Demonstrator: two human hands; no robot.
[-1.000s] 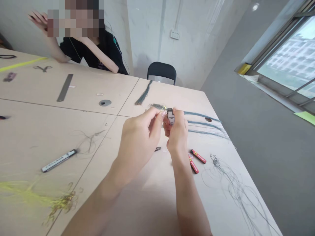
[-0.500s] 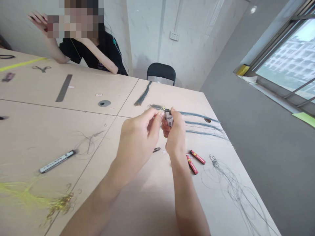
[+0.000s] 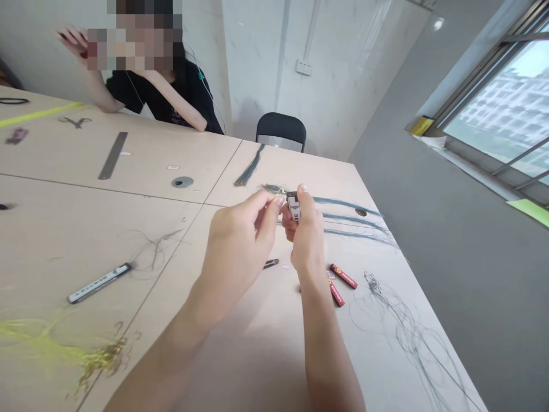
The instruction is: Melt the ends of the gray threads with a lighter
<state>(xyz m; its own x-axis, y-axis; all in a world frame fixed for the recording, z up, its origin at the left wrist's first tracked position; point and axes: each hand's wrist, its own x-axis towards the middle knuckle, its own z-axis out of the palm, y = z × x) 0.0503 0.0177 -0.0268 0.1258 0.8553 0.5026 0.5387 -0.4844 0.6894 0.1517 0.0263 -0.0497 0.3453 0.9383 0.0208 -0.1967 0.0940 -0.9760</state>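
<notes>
My left hand (image 3: 240, 240) is closed in a pinch, thumb against forefinger, on a thin yellow fishing line (image 3: 282, 190) that curls up above the fingertips. Wrapped in my right hand (image 3: 307, 229) is a white lighter (image 3: 294, 207) with a black top and dark lettering, the thumb near its upper end. The line and the lighter's top are very close; whether they touch I cannot tell. Behind my fingers lies a bundle of dark hooked lines (image 3: 271, 187). Blue-green line bundles (image 3: 351, 217) stretch to the right beyond my right hand.
Red lighters (image 3: 343, 276) lie beside my right forearm, with tangled dark lines (image 3: 398, 315) farther right. At left are a white-and-black stick-shaped item (image 3: 99, 282) and yellow lines with gold hooks (image 3: 100, 357). A ruler (image 3: 113, 155) and scissors (image 3: 75, 122) lie near another person (image 3: 167, 97).
Both hands keep their holds and nearly the same place. The yellow line's curl has shifted slightly left, and the view has tilted a little.
</notes>
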